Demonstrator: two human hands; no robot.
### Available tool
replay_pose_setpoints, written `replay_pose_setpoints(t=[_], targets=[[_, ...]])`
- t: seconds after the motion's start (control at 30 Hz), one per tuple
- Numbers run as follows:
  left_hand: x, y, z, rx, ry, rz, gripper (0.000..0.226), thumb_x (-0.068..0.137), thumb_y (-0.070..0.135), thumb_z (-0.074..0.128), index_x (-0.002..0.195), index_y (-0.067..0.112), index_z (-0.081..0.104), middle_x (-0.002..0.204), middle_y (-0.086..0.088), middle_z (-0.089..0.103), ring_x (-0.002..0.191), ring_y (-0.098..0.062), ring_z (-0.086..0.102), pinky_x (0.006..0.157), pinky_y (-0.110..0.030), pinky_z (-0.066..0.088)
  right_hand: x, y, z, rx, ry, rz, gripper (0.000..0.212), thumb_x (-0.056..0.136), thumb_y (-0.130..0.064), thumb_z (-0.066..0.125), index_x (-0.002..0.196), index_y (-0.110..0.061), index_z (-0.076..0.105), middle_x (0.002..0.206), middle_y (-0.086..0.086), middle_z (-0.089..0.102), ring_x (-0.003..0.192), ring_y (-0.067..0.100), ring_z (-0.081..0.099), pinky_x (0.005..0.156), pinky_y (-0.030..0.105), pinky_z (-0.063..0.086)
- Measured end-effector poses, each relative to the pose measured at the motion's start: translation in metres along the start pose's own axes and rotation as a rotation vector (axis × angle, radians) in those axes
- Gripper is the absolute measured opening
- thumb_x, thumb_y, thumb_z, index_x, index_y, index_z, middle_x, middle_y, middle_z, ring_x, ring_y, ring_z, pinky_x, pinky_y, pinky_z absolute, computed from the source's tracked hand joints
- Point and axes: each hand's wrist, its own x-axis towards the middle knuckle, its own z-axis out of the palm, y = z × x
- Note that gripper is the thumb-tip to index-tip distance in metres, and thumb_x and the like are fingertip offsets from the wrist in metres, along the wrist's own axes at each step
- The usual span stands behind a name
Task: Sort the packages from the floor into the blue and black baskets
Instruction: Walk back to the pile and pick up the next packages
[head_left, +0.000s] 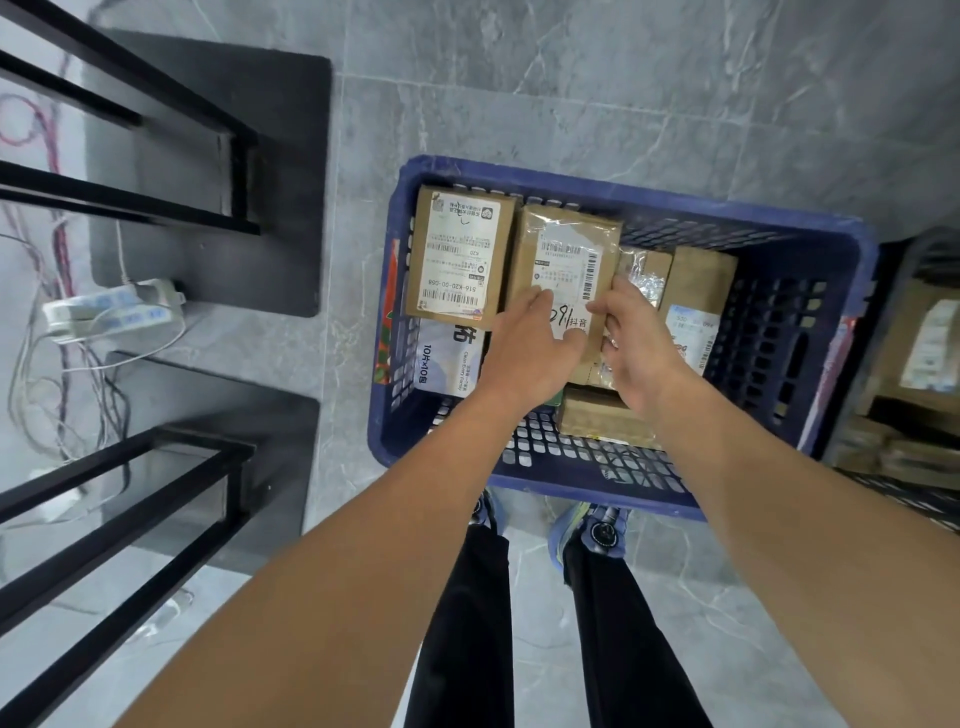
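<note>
Both hands are holding the taped brown package (566, 254) inside the blue basket (628, 196). The left hand (530, 345) is gripping its left edge and the right hand (641, 348) is gripping its right edge. It seems to be resting on uneven parcels, so on release it may be tipping or sliding. The labelled box (457, 254) is touching it on the left, which is pinching the finger room there. More open room is showing at the right wall, near the black basket (930, 254).
</note>
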Motion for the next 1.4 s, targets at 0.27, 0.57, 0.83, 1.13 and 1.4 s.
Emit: replay_pose_setpoints(t=[0.27,0.57,0.83,1.13,1.4], targets=[[0.010,-0.008,0.000,-0.012,-0.023,-0.040,0.067,0.107,0.028,0.049,0.165,0.012,0.020,0.174,0.002,0.008,0.159,-0.016,0.008,0.125,-0.033,0.010,0.002,0.003,0.007,0.029,-0.038,-0.029,0.036,0.093,-0.003,0.049,0.124,-0.017,0.061,0.121,-0.005,0.076,0.119,0.014,0.067,0.106,0.031,0.048],[0.006,-0.001,-0.008,-0.133,0.020,-0.062,0.060,0.105,0.028,0.052,0.161,0.017,0.034,0.168,-0.002,0.030,0.154,-0.020,0.027,0.126,-0.040,0.024,-0.005,-0.009,-0.006,0.035,-0.054,0.004,0.023,0.098,-0.008,0.052,0.116,-0.021,0.059,0.121,-0.005,0.075,0.112,0.008,0.067,0.102,0.028,0.050],[-0.071,0.042,-0.033,-0.370,0.127,-0.090,0.062,0.097,0.043,0.054,0.156,0.025,0.043,0.159,0.004,0.045,0.143,-0.016,0.045,0.121,-0.044,0.035,-0.088,-0.058,-0.014,0.013,-0.052,-0.050,0.058,0.101,-0.020,0.056,0.157,-0.019,0.040,0.120,-0.022,0.062,0.133,0.003,0.051,0.118,0.028,0.037],[-0.223,0.155,-0.070,-0.534,0.180,-0.015,0.069,0.086,0.055,0.058,0.151,0.033,0.049,0.150,0.008,0.055,0.137,-0.013,0.051,0.119,-0.046,0.039,-0.243,-0.148,-0.049,0.066,-0.078,-0.278,0.061,0.104,-0.007,0.052,0.162,-0.015,0.034,0.166,-0.002,0.038,0.150,0.013,0.037,0.125,0.035,0.031],[-0.343,0.256,-0.085,-0.496,0.171,0.166,0.066,0.090,0.057,0.059,0.152,0.036,0.049,0.153,0.014,0.050,0.140,-0.011,0.047,0.122,-0.047,0.035,-0.383,-0.202,-0.101,0.167,-0.062,-0.488,0.056,0.109,-0.021,0.051,0.162,-0.022,0.035,0.166,-0.007,0.037,0.149,0.007,0.037,0.126,0.037,0.030]])
